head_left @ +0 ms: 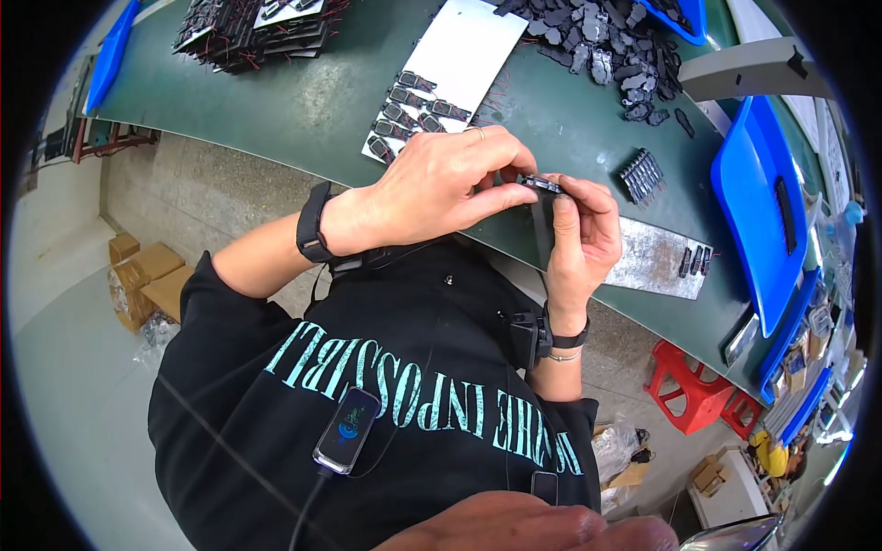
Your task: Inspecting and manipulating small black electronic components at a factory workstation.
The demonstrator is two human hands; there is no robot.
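Note:
In front of my body, just over the table's near edge, both hands meet on a small black speaker-like part (542,185). My left hand (436,184) comes in from the left and pinches its left end with thumb and fingertips. My right hand (585,230) grips its right end between thumb and bent fingers. The fingers cover much of the part. Beyond my left hand, a white board (473,50) carries several black oval-faced speaker-like pieces (401,112). A metal plate (648,259) lies right of my right hand, with several narrow black pieces (695,261) on it.
On the green table (344,92) lie a heap of flat black pieces (602,55), a block of black parts (641,176) and stacked loaded boards (253,32). A blue tray (744,202) and a pale curved arm (753,71) flank the right. A red stool (684,386) stands below.

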